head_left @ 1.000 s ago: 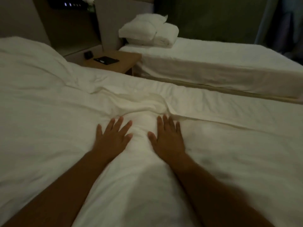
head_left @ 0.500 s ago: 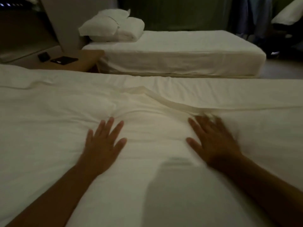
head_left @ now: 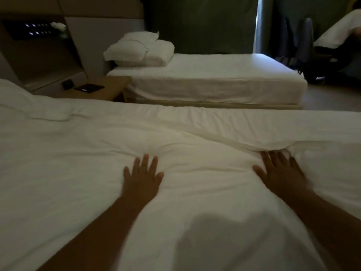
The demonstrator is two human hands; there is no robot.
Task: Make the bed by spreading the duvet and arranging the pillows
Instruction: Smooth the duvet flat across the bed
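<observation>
A white duvet covers the near bed and fills the lower part of the view. My left hand lies flat on it near the middle, fingers straight and spread. My right hand presses flat on the duvet further right, its fingertips at a raised fold that runs across the bed to the right. A white pillow lies at the head of the near bed, at the far left. Two more white pillows are stacked at the head of the far bed.
A second bed with a smooth white sheet stands beyond a narrow aisle. A wooden nightstand between the beds carries a dark flat device and a small black object. A person in white sits at the far right.
My right hand has slid to the right along the duvet, away from my left hand, flattening the bunched fold in the middle. My left hand has stayed about where it was.
</observation>
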